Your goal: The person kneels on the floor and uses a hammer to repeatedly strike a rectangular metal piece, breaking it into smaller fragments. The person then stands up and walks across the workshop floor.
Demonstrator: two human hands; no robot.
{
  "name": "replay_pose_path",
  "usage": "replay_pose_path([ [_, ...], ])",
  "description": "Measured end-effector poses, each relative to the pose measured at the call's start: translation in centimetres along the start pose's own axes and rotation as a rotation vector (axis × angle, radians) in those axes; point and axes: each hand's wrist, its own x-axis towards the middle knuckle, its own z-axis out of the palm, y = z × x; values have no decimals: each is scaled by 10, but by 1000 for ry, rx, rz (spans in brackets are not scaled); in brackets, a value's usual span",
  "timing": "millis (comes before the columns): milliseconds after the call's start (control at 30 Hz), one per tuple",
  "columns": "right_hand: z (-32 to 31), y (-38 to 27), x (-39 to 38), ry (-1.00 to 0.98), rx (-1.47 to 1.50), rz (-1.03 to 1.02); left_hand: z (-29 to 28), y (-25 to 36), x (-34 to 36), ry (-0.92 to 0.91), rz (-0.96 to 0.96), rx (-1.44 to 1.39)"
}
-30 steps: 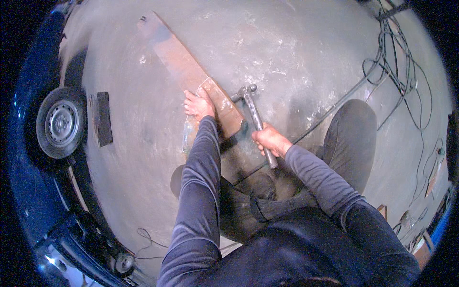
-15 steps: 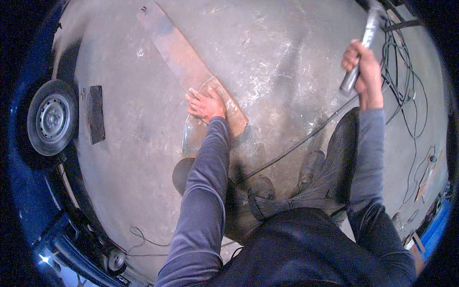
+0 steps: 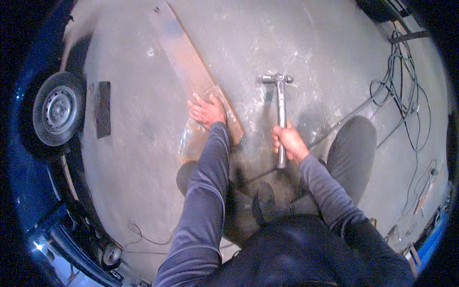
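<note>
A long, reddish-brown flat plank-like piece (image 3: 186, 57) lies slantwise on the concrete floor. My left hand (image 3: 208, 111) rests on its near end, palm down with the fingers spread. Under that hand and to its left, a crumpled, shiny, thin sheet (image 3: 191, 139) shows, partly hidden by my forearm. In my right hand (image 3: 289, 141) is a metal ball-peen hammer (image 3: 281, 103), gripped low on its handle. The hammer's head points away from me, to the right of the plank-like piece and apart from it.
At the left stands a blue vehicle with a wheel (image 3: 58, 115), and a dark flat block (image 3: 103, 109) lies beside it. Tangled black cables (image 3: 401, 81) lie at the right, one running toward my legs. A blue object (image 3: 432, 246) sits at the lower right.
My right hand has come down and left with the hammer, from the upper right to beside the plank-like piece. My left hand stays on that piece. My right knee has swung outward.
</note>
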Motion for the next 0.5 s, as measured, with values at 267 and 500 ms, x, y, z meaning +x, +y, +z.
replay_pose_path([
  [267,17,47,16,-184,-181,161,-5,-16,5,-77,-3,26],
  [500,-20,-2,-6,-105,109,32,-10,-15,8,-117,2,71],
])
